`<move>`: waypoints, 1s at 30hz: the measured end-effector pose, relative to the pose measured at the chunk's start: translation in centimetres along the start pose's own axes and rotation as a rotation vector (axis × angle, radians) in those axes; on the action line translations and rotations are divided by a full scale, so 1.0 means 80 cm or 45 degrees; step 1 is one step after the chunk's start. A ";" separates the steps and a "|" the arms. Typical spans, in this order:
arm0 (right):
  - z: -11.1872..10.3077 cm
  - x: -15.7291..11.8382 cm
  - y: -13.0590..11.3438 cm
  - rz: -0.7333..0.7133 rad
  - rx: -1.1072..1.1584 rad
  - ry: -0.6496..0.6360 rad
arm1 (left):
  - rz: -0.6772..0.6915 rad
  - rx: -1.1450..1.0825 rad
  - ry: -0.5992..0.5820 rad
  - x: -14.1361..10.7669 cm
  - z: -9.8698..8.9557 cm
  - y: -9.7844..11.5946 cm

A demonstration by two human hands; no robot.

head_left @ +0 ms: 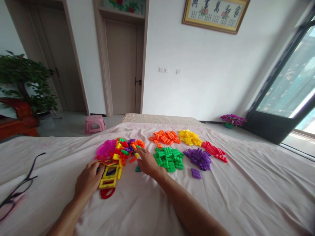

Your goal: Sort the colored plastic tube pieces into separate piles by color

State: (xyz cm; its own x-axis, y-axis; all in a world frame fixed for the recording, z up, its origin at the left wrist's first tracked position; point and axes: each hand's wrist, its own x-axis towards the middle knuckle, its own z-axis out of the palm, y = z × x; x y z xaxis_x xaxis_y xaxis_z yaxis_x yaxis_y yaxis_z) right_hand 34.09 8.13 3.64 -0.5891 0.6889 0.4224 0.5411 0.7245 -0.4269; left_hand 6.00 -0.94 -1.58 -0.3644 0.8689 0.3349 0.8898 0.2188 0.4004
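Observation:
My left hand (90, 178) lies at the left edge of several toy frame pieces, its fingers curled over the upper edge of a yellow toy frame (112, 171). A red curved piece (107, 193) pokes out below that frame. To the right, my right hand (146, 161) reaches with stretched fingers, thumb apart, to the edge of a pile of mixed coloured plastic blocks (125, 151); its fingertips are partly hidden among them. A teal piece (138, 168) sits under its thumb. Behind my left hand is a round magenta plate (105, 149), partly covered by blocks.
Sorted block piles lie to the right: green (169, 158), orange (166, 137), yellow (190, 137), red (213, 149) and purple (199, 158). One purple block (196, 173) lies apart. Glasses (21, 188) rest at the far left on the wrinkled tablecloth (236, 196). A pink stool (95, 124) stands beyond.

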 end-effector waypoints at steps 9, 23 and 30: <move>0.031 0.035 0.015 0.011 0.101 0.027 | -0.016 -0.034 0.032 0.000 0.000 0.000; 0.026 0.027 0.038 0.365 0.391 0.536 | -0.019 0.014 0.005 0.000 -0.002 0.001; -0.006 0.033 0.046 0.491 0.771 0.390 | 0.010 0.017 -0.003 0.001 0.003 -0.005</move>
State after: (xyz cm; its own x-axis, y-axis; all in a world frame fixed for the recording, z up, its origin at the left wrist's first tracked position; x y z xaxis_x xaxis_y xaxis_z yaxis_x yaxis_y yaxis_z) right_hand 34.85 12.61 3.55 -0.1861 0.9289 0.3202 0.1997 0.3549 -0.9133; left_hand 5.69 -0.82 -1.92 -0.3565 0.8719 0.3357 0.8964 0.2179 0.3861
